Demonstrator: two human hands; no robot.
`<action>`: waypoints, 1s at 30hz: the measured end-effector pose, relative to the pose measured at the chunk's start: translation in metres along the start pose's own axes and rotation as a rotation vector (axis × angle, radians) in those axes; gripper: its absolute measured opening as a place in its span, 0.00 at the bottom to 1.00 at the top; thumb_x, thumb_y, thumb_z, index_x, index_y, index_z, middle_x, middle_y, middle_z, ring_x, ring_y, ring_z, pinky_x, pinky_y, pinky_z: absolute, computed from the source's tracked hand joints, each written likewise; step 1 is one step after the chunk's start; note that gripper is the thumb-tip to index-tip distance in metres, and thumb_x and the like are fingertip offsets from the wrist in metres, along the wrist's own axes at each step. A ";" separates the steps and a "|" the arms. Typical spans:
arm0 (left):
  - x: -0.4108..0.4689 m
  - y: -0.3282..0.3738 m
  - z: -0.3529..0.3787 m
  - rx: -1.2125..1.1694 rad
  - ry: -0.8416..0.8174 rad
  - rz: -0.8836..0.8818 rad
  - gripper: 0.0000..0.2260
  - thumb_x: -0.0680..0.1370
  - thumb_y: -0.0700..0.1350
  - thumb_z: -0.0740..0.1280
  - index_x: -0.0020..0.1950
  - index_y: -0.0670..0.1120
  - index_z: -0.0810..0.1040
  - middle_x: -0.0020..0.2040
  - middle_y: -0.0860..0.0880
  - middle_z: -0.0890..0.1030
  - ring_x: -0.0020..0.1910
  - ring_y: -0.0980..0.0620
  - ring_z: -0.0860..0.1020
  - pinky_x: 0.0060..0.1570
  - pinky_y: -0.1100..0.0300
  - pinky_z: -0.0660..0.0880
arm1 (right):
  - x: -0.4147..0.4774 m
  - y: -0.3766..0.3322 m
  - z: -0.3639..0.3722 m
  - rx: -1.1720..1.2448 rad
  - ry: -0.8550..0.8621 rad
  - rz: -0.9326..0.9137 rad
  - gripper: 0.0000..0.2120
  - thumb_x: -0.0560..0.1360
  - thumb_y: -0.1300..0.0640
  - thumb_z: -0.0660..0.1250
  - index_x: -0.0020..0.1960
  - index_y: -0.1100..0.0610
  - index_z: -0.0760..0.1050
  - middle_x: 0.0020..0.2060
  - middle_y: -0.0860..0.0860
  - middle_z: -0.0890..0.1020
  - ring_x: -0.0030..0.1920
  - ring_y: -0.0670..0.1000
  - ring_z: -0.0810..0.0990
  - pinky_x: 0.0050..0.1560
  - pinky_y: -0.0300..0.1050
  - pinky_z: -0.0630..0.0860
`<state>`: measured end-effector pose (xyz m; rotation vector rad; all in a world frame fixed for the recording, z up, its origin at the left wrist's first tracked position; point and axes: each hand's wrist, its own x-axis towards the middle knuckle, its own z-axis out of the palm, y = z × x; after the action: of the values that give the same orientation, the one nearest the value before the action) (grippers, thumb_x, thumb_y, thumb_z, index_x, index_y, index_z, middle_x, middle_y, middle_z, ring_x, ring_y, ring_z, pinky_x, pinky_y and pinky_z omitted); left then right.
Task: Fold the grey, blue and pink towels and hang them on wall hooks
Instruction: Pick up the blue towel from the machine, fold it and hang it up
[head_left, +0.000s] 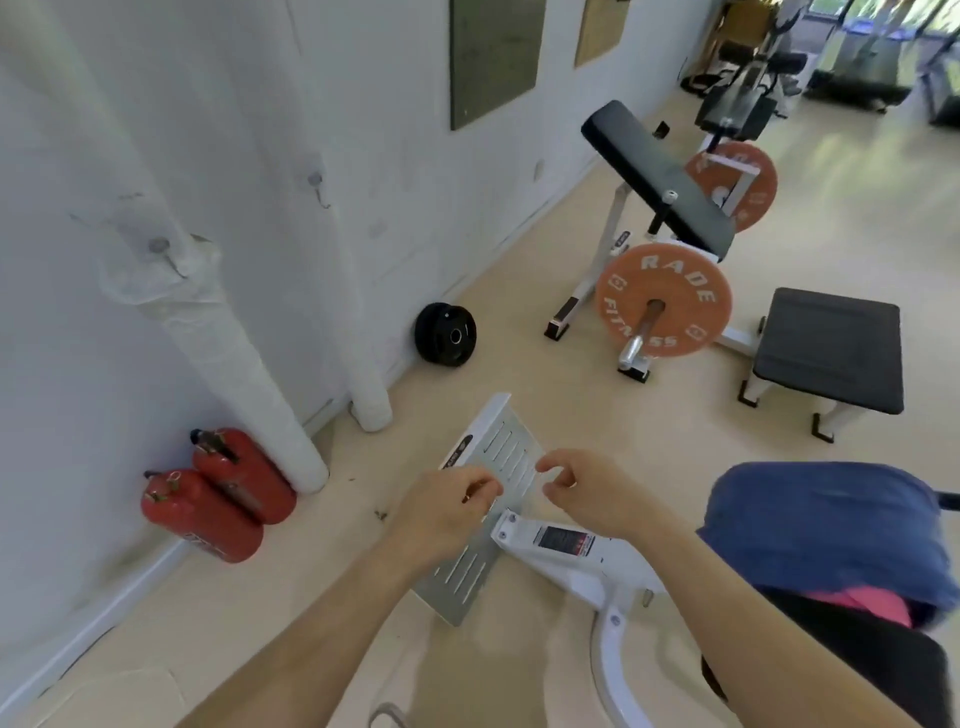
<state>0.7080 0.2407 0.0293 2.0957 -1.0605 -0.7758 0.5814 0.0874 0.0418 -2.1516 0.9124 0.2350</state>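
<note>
Left hand (447, 512) and right hand (592, 493) close together, loosely curled, empty — footplate (460, 577) beneath, blue towel (821, 530) beside.

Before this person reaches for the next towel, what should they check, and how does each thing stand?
1. Right hand free: ok, its fingers are loosely curled and hold nothing.
2. Left hand free: cannot tell, its fingers are curled and hide the palm.
3. Blue towel close by: ok, it lies bunched at the person's right.
4. Pink towel found: ok, an edge shows under the blue towel, the rest is covered.
5. Grey towel found: not ok, none is in view.
6. Hooks bare: ok, the near hook and the farther hook on the wall carry nothing.
</note>
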 end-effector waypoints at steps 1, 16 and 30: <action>-0.001 0.008 0.020 0.002 -0.029 -0.005 0.08 0.80 0.46 0.61 0.45 0.51 0.79 0.35 0.56 0.78 0.30 0.61 0.70 0.34 0.64 0.68 | -0.009 0.026 -0.002 0.005 0.003 0.029 0.13 0.78 0.57 0.60 0.62 0.51 0.74 0.41 0.45 0.77 0.35 0.47 0.76 0.37 0.38 0.73; -0.018 0.136 0.298 0.060 -0.340 0.057 0.10 0.80 0.44 0.59 0.54 0.52 0.79 0.43 0.56 0.78 0.44 0.55 0.76 0.46 0.61 0.71 | -0.181 0.342 -0.053 0.064 0.286 0.584 0.29 0.74 0.60 0.62 0.73 0.53 0.61 0.65 0.58 0.72 0.62 0.61 0.73 0.62 0.55 0.72; 0.101 0.167 0.444 0.092 -0.440 0.187 0.13 0.80 0.41 0.57 0.59 0.47 0.79 0.58 0.50 0.80 0.57 0.52 0.76 0.58 0.58 0.72 | -0.122 0.448 -0.095 1.102 0.829 0.894 0.17 0.74 0.66 0.61 0.63 0.63 0.68 0.42 0.55 0.73 0.39 0.52 0.71 0.42 0.46 0.70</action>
<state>0.3531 -0.0472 -0.1346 1.9065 -1.5262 -1.1425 0.1779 -0.1154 -0.1031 -0.6678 1.8513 -0.6537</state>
